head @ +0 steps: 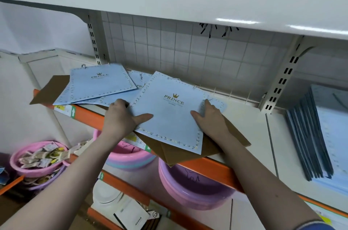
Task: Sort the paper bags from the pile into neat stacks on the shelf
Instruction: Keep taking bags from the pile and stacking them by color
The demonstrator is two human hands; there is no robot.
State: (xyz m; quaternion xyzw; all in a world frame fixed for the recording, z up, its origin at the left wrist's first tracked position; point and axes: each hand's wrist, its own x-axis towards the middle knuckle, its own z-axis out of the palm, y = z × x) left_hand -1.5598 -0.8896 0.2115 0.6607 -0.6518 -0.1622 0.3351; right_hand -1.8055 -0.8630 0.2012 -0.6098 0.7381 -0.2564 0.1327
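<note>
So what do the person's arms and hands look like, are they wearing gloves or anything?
No gloves: the left hand and the right hand are bare, with no rings, watch or bracelet showing. Both forearms are uncovered too. The only clothing in view is a blue sleeve cuff with a pale stripe, far up the right arm at the bottom edge of the picture. The left arm shows no sleeve.

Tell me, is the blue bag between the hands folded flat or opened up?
Folded flat: the blue bag lies as one thin sheet on brown cardboard.

A paper bag (169,116) lies on cardboard (188,154) on the shelf (244,126), right of the pile (98,86).
</note>
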